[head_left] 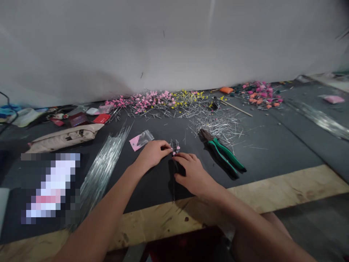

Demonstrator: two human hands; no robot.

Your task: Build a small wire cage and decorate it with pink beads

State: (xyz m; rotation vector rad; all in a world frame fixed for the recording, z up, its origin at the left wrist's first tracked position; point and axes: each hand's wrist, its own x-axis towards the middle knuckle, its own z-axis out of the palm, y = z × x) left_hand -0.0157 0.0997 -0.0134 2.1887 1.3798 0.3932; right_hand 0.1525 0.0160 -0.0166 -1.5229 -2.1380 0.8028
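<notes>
A small piece of bent wire with pink tips [178,147] is at the fingertips of both hands, over the dark table mat. My left hand [152,154] pinches this wire piece from the left, its thumb and forefinger close together. From the right, the fingertips of my right hand [192,173] touch its lower end, while the thumb stays apart from the fingers. A thin straight wire [173,187] runs down from the piece toward the table's front edge. Green-handled pliers [222,153] lie right of my right hand. Beyond my left hand is a small clear-and-pink bag [141,139].
A bundle of straight wires [105,163] lies on the left, beside a long pale pouch [65,137] and a blurred-out object [51,187]. Along the wall are heaps of pink-tipped wires [144,100], yellow-tipped wires [188,97] and loose wire pieces [220,125]. Bare wood [286,187] edges the table.
</notes>
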